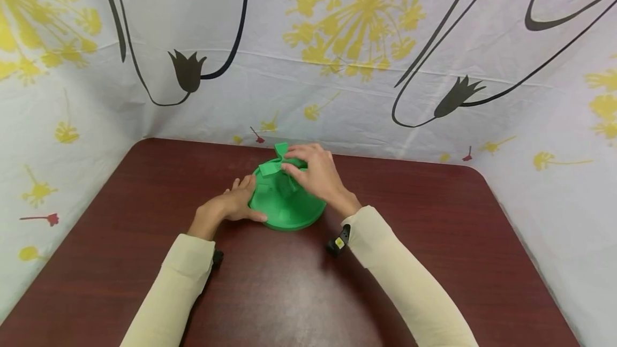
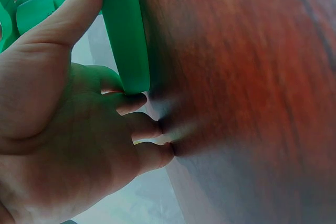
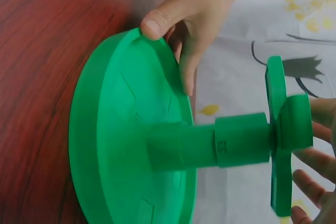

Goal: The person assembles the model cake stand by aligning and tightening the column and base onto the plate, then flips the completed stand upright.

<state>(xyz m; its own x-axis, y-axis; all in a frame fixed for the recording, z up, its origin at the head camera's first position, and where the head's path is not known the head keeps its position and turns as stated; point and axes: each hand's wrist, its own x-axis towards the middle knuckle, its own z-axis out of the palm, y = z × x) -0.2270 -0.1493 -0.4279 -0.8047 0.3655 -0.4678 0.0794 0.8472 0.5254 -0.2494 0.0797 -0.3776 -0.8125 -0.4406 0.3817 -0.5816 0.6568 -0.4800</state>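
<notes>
A round green plastic base (image 1: 289, 217) with a raised rim stands on the table, a stepped post (image 3: 241, 140) rising from its middle. On top of the post sits a green bladed piece (image 3: 282, 182) with a short rounded hub (image 3: 297, 121). My left hand (image 1: 233, 201) holds the base at its left rim, thumb (image 3: 156, 23) over the edge and other fingers down along the outside. Over the post is my right hand (image 1: 315, 173), its thumb and fingers curled about the hub of the bladed piece. The right thumb is hidden in the right wrist view.
The dark red-brown table (image 1: 414, 261) has rounded far corners. A white cloth (image 1: 270, 90) with yellow and dark flower prints hangs close behind it and along both sides. Black straps with small devices (image 1: 338, 242) sit at the wrists.
</notes>
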